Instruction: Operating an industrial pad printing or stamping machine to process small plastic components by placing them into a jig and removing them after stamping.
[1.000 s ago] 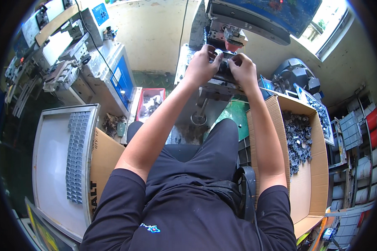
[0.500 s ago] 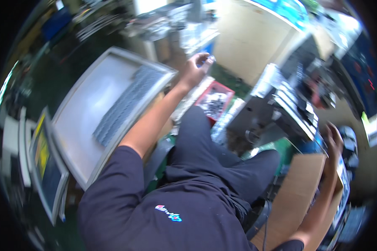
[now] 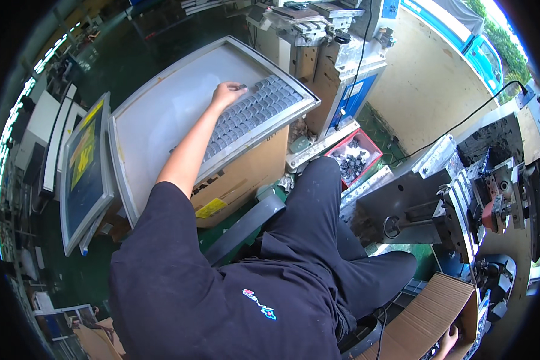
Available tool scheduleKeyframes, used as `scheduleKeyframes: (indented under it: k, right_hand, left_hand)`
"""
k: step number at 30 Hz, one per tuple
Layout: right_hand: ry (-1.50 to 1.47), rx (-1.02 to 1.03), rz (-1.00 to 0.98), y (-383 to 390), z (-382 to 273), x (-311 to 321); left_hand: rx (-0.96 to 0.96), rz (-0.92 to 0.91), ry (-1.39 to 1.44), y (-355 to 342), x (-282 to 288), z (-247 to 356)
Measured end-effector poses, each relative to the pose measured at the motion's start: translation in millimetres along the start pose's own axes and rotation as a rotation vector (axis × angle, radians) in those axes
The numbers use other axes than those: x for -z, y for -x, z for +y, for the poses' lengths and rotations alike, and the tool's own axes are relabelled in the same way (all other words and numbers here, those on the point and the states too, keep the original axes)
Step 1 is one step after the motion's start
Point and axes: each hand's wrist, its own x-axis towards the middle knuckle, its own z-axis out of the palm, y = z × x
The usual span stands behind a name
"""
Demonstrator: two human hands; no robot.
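Observation:
My left hand [image 3: 227, 95] reaches over a large pale tray [image 3: 156, 108] with a raised grey rim. Its fingers pinch a small dark grey part [image 3: 242, 87], held at the edge of several neat rows of similar grey curved parts [image 3: 258, 108]. At the lower right, my right hand [image 3: 449, 341] is down inside an open cardboard box [image 3: 429, 306]. The box wall hides most of its fingers, so whether it holds anything is not visible. Small dark pieces show dimly in the box beside it.
The tray rests on a brown carton [image 3: 246, 174]. A red bin [image 3: 366, 157] of small dark parts stands beyond my knees. To the right is a metal machine [image 3: 396, 201] with a black cable. Framed panels [image 3: 87, 174] lean at the left.
My left hand has moved left from beyond the tray's right edge to over its rows. My right hand has gone from above the cardboard box down into it. The view has turned.

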Motion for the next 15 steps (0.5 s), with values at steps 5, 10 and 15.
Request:
scheduleKeyframes:
  k: [5, 10, 15]
  right_hand:
    - [0.17, -0.193, -0.081, 30, -133, 4]
    - [0.123, -0.215, -0.037, 42, -137, 7]
    - [0.239, -0.007, 0.201, 21, -32, -8]
  left_hand:
    - [0.025, 0.018, -0.001, 0, 3, -7]
    - [0.074, -0.04, 0.03, -9, -13, 12]
    - [0.049, -0.088, 0.093, -11, -17, 13]
